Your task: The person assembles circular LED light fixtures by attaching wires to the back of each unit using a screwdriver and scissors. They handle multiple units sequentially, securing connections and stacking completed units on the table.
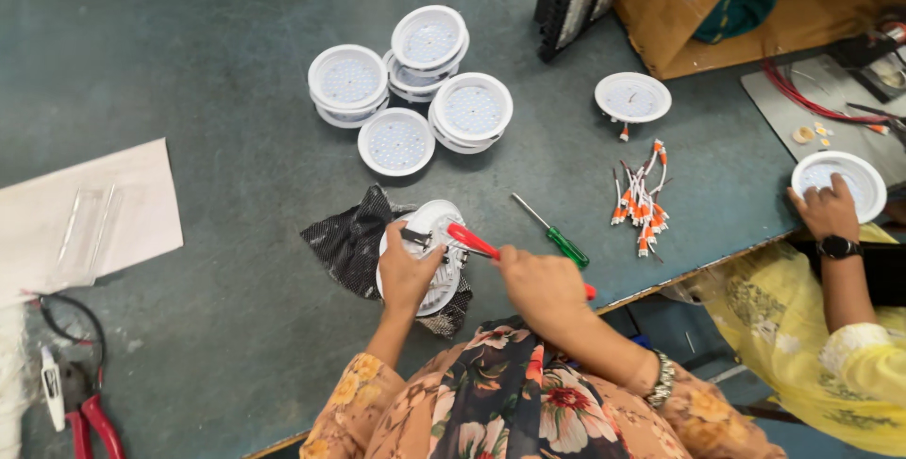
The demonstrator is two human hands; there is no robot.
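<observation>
Red-handled tool: the right hand (540,282) is closed round a red-handled screwdriver (472,240), its tip toward the fitting at 9 o'clock; keeping the shaft in line with the screw and pressing down should stop it slipping
Left hand: the left hand (408,275) is clamped over a round white lamp fitting (429,223), face down on a black mesh cloth (347,242); a firm hold should keep it from turning
Bench: green-handled screwdriver (559,237) just at 3 o'clock of the fitting; orange-tipped wires (642,200) further that way; stacked white lamps (415,86) at 12 o'clock on the bench (208,91)
Neighbour: another person's hand (827,206) rests on a lamp at the far right
Hard to tell: screw head and tool tip hidden among the fitting's parts; red pliers (90,421) cut off at 8 o'clock
</observation>
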